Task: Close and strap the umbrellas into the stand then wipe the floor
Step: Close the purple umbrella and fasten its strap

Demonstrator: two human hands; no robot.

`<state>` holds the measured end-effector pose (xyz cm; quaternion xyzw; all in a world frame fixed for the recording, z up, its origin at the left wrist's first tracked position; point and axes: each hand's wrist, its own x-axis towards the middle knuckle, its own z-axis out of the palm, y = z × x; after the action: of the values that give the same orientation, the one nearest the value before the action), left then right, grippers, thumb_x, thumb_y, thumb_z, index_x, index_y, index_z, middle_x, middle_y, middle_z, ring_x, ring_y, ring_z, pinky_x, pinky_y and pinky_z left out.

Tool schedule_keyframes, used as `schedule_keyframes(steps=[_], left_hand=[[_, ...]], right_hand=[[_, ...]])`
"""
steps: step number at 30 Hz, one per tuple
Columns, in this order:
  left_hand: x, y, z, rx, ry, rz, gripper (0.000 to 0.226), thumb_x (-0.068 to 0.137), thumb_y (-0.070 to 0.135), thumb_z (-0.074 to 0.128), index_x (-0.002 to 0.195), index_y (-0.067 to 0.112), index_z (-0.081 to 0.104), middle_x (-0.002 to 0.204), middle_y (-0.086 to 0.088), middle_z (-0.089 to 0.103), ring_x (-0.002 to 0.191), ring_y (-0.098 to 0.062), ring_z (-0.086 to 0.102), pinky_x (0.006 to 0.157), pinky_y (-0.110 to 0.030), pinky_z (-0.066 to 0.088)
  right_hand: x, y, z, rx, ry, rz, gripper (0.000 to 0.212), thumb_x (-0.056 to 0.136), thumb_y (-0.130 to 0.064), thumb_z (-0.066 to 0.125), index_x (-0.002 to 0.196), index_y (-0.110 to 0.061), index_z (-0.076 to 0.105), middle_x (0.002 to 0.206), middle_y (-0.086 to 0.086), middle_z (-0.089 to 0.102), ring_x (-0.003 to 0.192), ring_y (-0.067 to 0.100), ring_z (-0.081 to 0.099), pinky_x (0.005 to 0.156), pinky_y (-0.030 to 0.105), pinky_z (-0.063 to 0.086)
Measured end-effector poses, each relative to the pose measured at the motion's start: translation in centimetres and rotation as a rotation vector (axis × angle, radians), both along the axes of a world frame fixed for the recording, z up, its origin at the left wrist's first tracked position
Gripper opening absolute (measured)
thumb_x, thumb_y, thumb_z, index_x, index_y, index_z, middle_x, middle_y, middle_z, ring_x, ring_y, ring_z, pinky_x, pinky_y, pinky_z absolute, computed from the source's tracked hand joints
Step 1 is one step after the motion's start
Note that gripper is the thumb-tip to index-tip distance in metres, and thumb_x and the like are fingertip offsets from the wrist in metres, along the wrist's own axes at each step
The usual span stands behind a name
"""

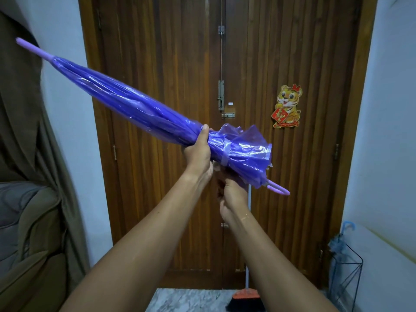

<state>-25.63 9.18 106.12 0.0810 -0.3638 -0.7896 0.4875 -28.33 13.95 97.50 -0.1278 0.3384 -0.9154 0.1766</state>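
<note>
L hand (198,152) + R hand (231,192) grip glossy, crinkly purple plastic umbrella (135,102).

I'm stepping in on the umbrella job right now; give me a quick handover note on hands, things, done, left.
Left hand grips the closed purple umbrella beside its strap, which is wrapped round it.
Right hand is under the umbrella by the strap; its grip is hidden.
Blue umbrella already stands in the wire stand.
Left: check the strap is fastened, stand the purple one, wipe the floor.
</note>
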Motion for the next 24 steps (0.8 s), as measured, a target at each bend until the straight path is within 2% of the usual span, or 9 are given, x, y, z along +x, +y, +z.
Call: schedule_keyframes(steps=[2, 4, 7, 11, 16, 18, 19, 22, 24], left_hand=[[0.1, 0.1, 0.2, 0.005, 0.007, 0.022, 0.031, 0.091, 0.020, 0.074, 0.114, 0.000, 0.065, 0.090, -0.006, 0.073, 0.065, -0.011, 0.072, 0.058, -0.027, 0.058], [0.2, 0.2, 0.2, -0.003, -0.022, 0.024, 0.041, 0.091, 0.026, 0.074, 0.120, 0.000, 0.064, 0.100, -0.009, 0.075, 0.079, -0.018, 0.075, 0.072, -0.036, 0.063], [0.1, 0.2, 0.3, -0.010, -0.097, 0.049, 0.042, 0.089, 0.033, 0.076, 0.117, 0.003, 0.066, 0.107, -0.009, 0.076, 0.094, -0.024, 0.075, 0.088, -0.046, 0.061], [0.4, 0.1, 0.2, 0.041, -0.169, 0.047, 0.047, 0.084, 0.039, 0.079, 0.116, 0.007, 0.066, 0.105, -0.006, 0.076, 0.089, -0.022, 0.076, 0.085, -0.042, 0.062], [1.0, 1.2, -0.8, 0.123, -0.287, 0.006, 0.071, 0.069, 0.060, 0.083, 0.113, 0.010, 0.059, 0.106, -0.007, 0.073, 0.092, -0.026, 0.074, 0.089, -0.044, 0.060], [0.1, 0.5, -1.9, 0.128, -0.403, -0.020, 0.104, 0.052, 0.077, 0.080, 0.125, 0.006, 0.060, 0.110, -0.006, 0.072, 0.097, -0.026, 0.072, 0.093, -0.042, 0.058], [0.6, 0.9, -2.0, 0.134, -0.450, -0.048, 0.107, 0.052, 0.079, 0.076, 0.127, 0.005, 0.059, 0.114, -0.004, 0.070, 0.103, -0.025, 0.070, 0.096, -0.040, 0.053], [1.7, 2.0, -2.7, 0.124, -0.574, -0.132, 0.068, 0.081, 0.068, 0.066, 0.112, 0.008, 0.058, 0.114, -0.004, 0.061, 0.112, -0.024, 0.057, 0.098, -0.041, 0.040], [1.5, 1.5, -3.9, 0.124, -0.691, -0.234, 0.082, 0.075, 0.078, 0.063, 0.118, 0.008, 0.058, 0.124, -0.001, 0.063, 0.119, -0.026, 0.055, 0.107, -0.050, 0.037]], right_hand=[[-0.2, -0.3, 0.0, -0.055, 0.061, -0.012, 0.022, 0.086, 0.003, 0.068, 0.095, -0.017, 0.067, 0.091, 0.005, 0.069, 0.075, 0.013, 0.065, 0.061, 0.022, 0.052], [-0.5, -0.5, 0.2, -0.118, 0.106, -0.023, 0.026, 0.082, 0.000, 0.070, 0.102, -0.015, 0.068, 0.106, 0.012, 0.068, 0.093, 0.020, 0.064, 0.083, 0.033, 0.053], [-1.2, -0.1, 0.5, -0.181, 0.143, 0.007, 0.023, 0.083, 0.003, 0.065, 0.090, -0.018, 0.067, 0.090, 0.004, 0.066, 0.079, 0.013, 0.062, 0.075, 0.027, 0.049], [-2.0, 0.3, 0.5, -0.233, 0.187, 0.012, 0.034, 0.087, 0.004, 0.064, 0.116, -0.013, 0.059, 0.103, 0.005, 0.063, 0.089, 0.009, 0.061, 0.081, 0.023, 0.050], [-2.5, 0.9, 0.5, -0.227, 0.208, 0.041, 0.035, 0.088, -0.006, 0.071, 0.121, -0.014, 0.064, 0.107, 0.006, 0.067, 0.096, 0.014, 0.063, 0.094, 0.032, 0.048], [-2.6, 1.4, 0.7, -0.209, 0.242, 0.051, 0.025, 0.091, -0.005, 0.068, 0.115, -0.014, 0.068, 0.116, 0.012, 0.067, 0.108, 0.024, 0.063, 0.105, 0.040, 0.045], [-2.6, 1.5, 0.8, -0.181, 0.256, 0.033, 0.019, 0.092, -0.004, 0.067, 0.108, -0.013, 0.070, 0.116, 0.014, 0.068, 0.112, 0.027, 0.062, 0.108, 0.043, 0.045], [-2.4, 1.9, 1.4, -0.097, 0.290, -0.043, 0.019, 0.090, -0.001, 0.069, 0.081, -0.016, 0.073, 0.100, 0.014, 0.071, 0.105, 0.032, 0.064, 0.108, 0.052, 0.047], [-2.6, 2.2, 1.8, -0.049, 0.296, -0.083, 0.016, 0.089, 0.001, 0.069, 0.081, -0.012, 0.069, 0.095, 0.014, 0.070, 0.098, 0.030, 0.064, 0.102, 0.052, 0.049]])
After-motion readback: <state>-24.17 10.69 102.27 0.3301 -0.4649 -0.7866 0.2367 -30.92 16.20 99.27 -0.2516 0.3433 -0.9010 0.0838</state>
